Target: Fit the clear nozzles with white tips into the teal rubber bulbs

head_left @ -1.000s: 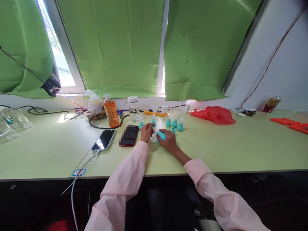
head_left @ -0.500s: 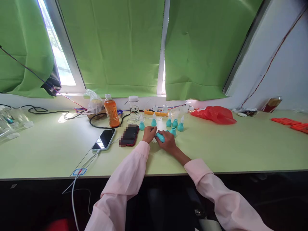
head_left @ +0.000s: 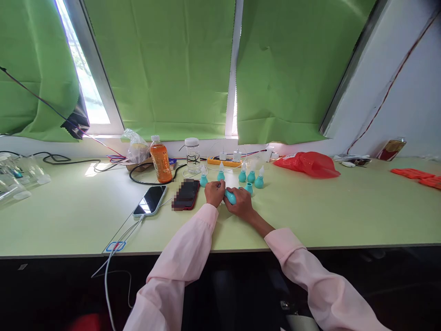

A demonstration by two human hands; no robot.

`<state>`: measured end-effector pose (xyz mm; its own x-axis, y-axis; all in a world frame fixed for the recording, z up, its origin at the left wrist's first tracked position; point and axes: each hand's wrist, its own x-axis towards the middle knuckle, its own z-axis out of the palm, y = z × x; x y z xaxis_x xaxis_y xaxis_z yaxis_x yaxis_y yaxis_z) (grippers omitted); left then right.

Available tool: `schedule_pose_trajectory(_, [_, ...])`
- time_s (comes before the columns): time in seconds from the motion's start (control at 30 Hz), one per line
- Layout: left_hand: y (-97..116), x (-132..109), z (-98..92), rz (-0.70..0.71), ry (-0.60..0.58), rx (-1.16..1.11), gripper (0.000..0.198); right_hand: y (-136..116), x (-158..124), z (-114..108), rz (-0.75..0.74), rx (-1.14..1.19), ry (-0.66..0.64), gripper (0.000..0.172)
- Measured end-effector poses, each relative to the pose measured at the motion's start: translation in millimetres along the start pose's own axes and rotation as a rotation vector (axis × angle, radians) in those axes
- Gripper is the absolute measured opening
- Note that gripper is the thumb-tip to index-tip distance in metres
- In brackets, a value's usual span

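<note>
At the table (head_left: 317,214), my right hand (head_left: 241,202) grips a bulb (head_left: 229,197); my left hand (head_left: 215,193), hold unclear, now hides its tip.

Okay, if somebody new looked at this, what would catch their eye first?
Probably the green window coverings, which fill much of the upper half of the view. Next, the red plastic bag toward the back of the table, right of centre, and the bottle of orange drink left of centre. In the middle, the right hand's grip is closed on a teal bulb beside the left hand's grip.
</note>
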<state>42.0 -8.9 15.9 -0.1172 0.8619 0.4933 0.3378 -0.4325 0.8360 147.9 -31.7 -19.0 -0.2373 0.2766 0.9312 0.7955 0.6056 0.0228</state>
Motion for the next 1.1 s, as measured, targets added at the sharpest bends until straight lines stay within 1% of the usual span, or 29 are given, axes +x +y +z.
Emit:
schedule_pose_trajectory(0.07, [-1.9,2.0,0.7,-0.030,-0.046,-0.064,0.042,0.5,-0.3,-0.4,0.012,0.017,-0.007,0.014])
schedule_pose_trajectory(0.27, [-3.8,8.7,-2.5,-0.123,-0.304,-0.276,0.043,2.0,-3.1,-0.2,0.032,0.073,-0.021,0.018])
schedule_pose_trajectory(0.37, [-1.7,9.1,-6.0,-0.165,-0.394,-0.333,0.044,1.8,-4.1,0.8,0.024,0.096,-0.011,0.019])
schedule_pose_trajectory(0.43, [-0.4,8.5,-7.6,-0.181,-0.428,-0.346,0.044,1.0,-4.2,1.3,0.019,0.108,-0.002,0.019])
schedule_pose_trajectory(0.57, [-0.1,8.7,-8.2,-0.189,-0.423,-0.320,0.042,-1.1,-3.6,0.2,0.004,0.129,0.019,0.019])
schedule_pose_trajectory(0.67, [-2.1,14.0,-10.9,-0.180,-0.386,-0.261,0.043,-2.7,-3.3,-2.3,-0.008,0.144,0.031,0.018])
schedule_pose_trajectory(0.77, [-5.6,22.9,-18.3,-0.164,-0.328,-0.164,0.044,-3.5,-3.7,-4.7,-0.018,0.149,0.036,0.017])
schedule_pose_trajectory(0.87, [-9.5,27.7,-24.5,-0.143,-0.243,-0.019,0.044,-3.9,-4.1,-6.0,-0.016,0.144,0.033,0.019])
schedule_pose_trajectory(0.97, [-12.5,24.3,-23.4,-0.101,-0.180,0.179,0.042,-4.6,-3.4,-7.5,-0.006,0.140,0.011,0.021])
schedule_pose_trajectory(1.03, [-14.5,19.7,-19.6,-0.069,-0.182,0.317,0.035,-5.2,-2.4,-8.7,0.011,0.140,-0.007,0.021])
schedule_pose_trajectory(1.1, [-17.3,15.9,-15.8,-0.045,-0.218,0.436,0.025,-5.6,-1.3,-9.8,0.033,0.143,-0.020,0.021])
